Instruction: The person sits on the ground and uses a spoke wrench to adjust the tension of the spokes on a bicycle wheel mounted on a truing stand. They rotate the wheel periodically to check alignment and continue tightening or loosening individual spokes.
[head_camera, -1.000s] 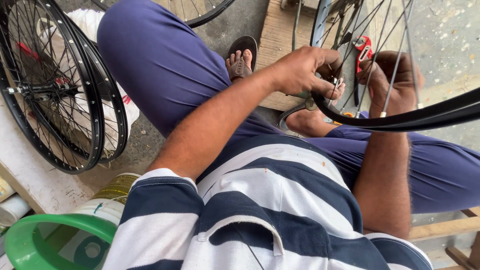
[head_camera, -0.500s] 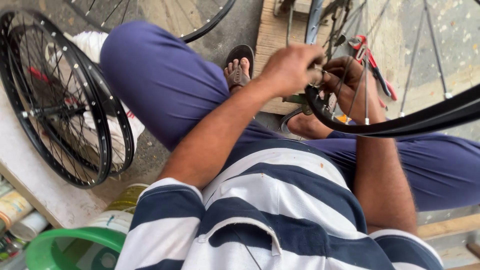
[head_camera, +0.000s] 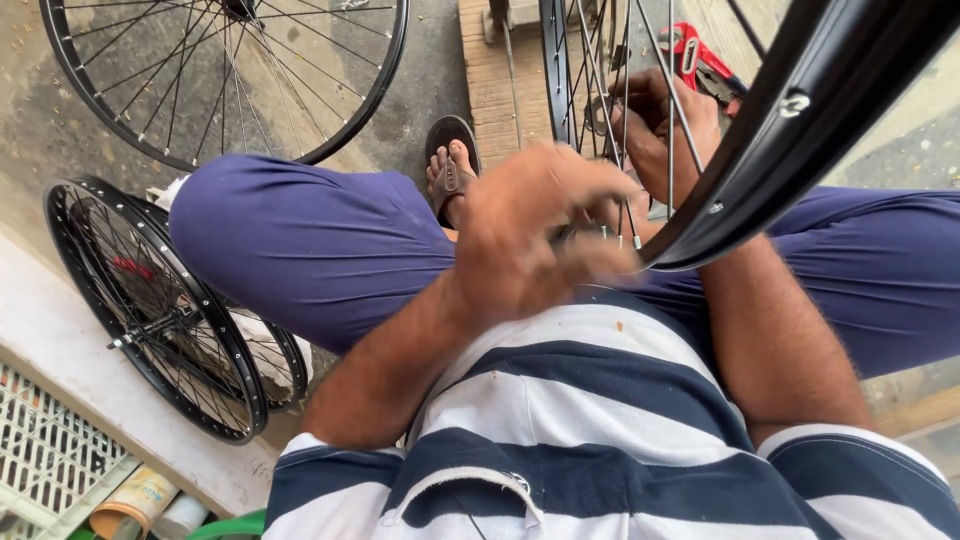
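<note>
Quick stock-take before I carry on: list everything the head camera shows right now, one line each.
Wheel in work: 1, black rim, silver spokes, over the lap.
Spare wheels: 2, black; one flat on the ground at top left, one leaning at left.
Red-handled tool: 1, behind the spokes.
Wooden board: 1, tan, underfoot.
White grid crate: 1, bottom left.
Cans: about 2, bottom left.
Sandal: 1, dark.
Left hand: blurred, at the spokes near the rim.
Right hand: among the spokes.
</note>
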